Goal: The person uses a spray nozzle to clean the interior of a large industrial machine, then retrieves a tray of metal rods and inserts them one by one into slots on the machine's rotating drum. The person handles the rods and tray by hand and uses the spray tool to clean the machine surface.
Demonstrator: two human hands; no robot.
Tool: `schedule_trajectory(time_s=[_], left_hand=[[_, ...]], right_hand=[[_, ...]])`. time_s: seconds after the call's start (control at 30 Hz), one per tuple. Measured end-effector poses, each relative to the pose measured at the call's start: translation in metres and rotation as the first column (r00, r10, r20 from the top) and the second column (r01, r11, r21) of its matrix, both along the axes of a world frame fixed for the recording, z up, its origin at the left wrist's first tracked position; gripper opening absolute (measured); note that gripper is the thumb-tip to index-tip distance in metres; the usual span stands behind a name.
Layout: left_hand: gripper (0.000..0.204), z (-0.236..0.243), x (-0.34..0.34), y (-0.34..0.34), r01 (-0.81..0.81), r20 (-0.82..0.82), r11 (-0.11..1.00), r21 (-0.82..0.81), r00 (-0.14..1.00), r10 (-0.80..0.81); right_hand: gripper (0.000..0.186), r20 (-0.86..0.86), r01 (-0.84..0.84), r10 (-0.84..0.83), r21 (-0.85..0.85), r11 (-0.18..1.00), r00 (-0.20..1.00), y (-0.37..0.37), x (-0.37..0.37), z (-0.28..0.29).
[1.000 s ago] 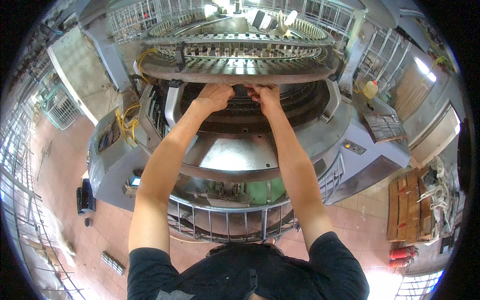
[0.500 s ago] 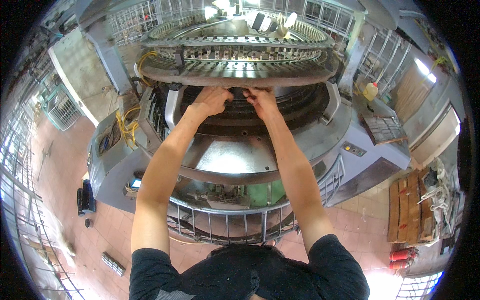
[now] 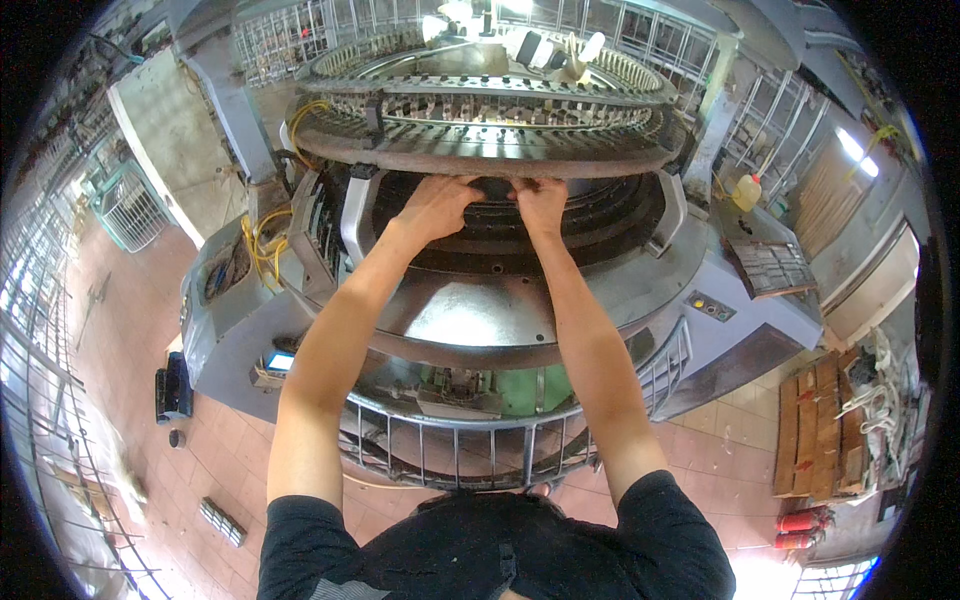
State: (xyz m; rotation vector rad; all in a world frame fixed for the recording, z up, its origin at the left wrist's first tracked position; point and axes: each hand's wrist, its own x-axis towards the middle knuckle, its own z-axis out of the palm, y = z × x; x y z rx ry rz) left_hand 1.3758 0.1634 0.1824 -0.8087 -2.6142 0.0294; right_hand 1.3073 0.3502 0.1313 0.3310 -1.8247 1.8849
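A large circular knitting machine stands before me, its upper ring lined with rows of small metal parts. Both my arms reach into the gap beneath that ring. My left hand is closed with bent fingers close under the ring's lower edge; its fingertips are partly hidden. A short way to the right, my right hand is also closed, thumb and fingers drawn together at the same edge. Whatever either hand grips is too small or too hidden to make out. Below them lie the dark stepped inner ring and a shiny metal plate.
A curved railing runs round the machine's lower front. Yellow cables hang at left. On the right are a slotted metal panel, a yellowish bottle, a wooden crate and red cylinders.
My view has shifted slightly, so the machine sits a little further right. Both hands stay under the upper ring, and the right hand's fingers have tucked further beneath its edge.
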Motion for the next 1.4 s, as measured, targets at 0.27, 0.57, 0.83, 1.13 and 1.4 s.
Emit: schedule_trajectory(time_s=[0.27,0.57,0.83,1.13,1.4], left_hand=[[0.033,-0.068,0.016,0.005,0.106,-0.26,0.851,0.514,0.965,0.037],[0.028,-0.074,0.013,0.001,0.083,-0.237,0.832,0.548,0.97,0.059],[0.025,-0.075,0.011,-0.001,0.111,-0.263,0.841,0.53,0.964,0.039],[0.021,-0.079,0.008,-0.006,0.076,-0.276,0.847,0.527,0.957,0.086],[0.019,-0.085,0.0,-0.007,0.071,-0.257,0.841,0.537,0.963,0.082]], right_hand=[[0.012,-0.051,0.191,-0.186,0.139,0.972,0.981,-0.01,-0.014,0.0],[0.012,-0.199,0.411,-0.36,0.416,0.811,0.911,-0.011,0.002,0.008],[0.017,-0.442,0.589,-0.402,0.473,0.656,0.802,-0.021,0.014,0.008],[0.014,-0.393,0.521,-0.362,0.458,0.72,0.845,-0.021,0.019,-0.004],[0.012,-0.482,0.601,-0.384,0.461,0.653,0.787,-0.019,0.019,-0.004]])
